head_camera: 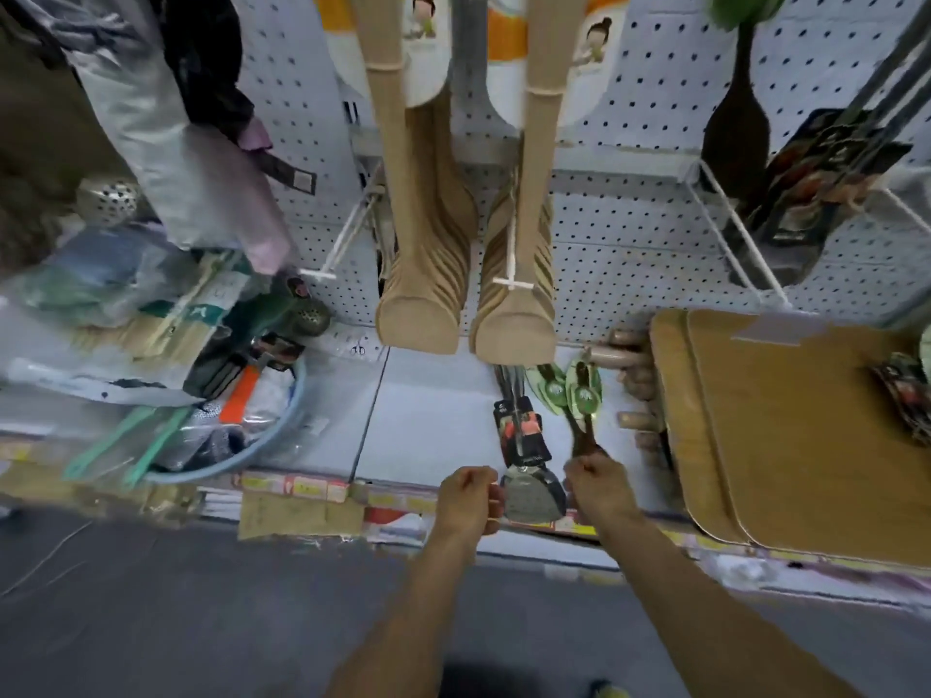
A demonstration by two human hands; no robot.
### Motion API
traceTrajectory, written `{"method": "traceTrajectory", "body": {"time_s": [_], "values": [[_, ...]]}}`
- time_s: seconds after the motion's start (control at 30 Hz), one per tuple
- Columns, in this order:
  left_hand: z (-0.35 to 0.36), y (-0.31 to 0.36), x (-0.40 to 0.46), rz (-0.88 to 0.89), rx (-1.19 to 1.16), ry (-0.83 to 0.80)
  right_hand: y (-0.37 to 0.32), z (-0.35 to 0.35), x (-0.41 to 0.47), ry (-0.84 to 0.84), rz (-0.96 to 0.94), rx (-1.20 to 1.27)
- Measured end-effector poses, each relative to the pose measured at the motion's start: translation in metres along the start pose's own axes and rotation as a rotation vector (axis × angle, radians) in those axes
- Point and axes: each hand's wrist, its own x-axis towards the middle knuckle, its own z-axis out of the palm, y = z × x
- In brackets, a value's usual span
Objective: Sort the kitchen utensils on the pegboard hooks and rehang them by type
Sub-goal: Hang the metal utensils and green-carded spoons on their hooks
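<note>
Both fists sit low at the shelf's front edge: our left hand [468,501] curled beside the metal spatula [529,491], maybe pinching something thin, can't tell. Right hand [599,488] grips the dark spoon handles [582,435]; we'd lift those w/ green-tagged ends together, clear of the spatula, then hang by type on a free pegboard hook [509,274].

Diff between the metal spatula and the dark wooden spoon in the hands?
The metal spatula has a broad grey blade and a black-and-orange label; the dark wooden spoon is slim, brown, with a green tag. The spatula lies between both hands, beside the left hand; the right hand grips the spoon. Both hang low.
</note>
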Motion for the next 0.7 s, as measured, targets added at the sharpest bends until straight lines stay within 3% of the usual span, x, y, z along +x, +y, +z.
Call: {"method": "traceTrajectory", "body": {"time_s": [0.23,0.5,0.7], "values": [[0.045,-0.06,0.05,-0.048,0.109,0.158,0.049,0.006,0.058,-0.263,-0.014,-0.289],[0.07,-0.083,0.105,-0.064,0.164,0.226,0.071,0.022,0.108,-0.315,0.155,-0.208],[0.07,-0.097,0.126,-0.053,0.192,0.304,0.074,0.034,0.117,-0.322,0.104,-0.272]]}}
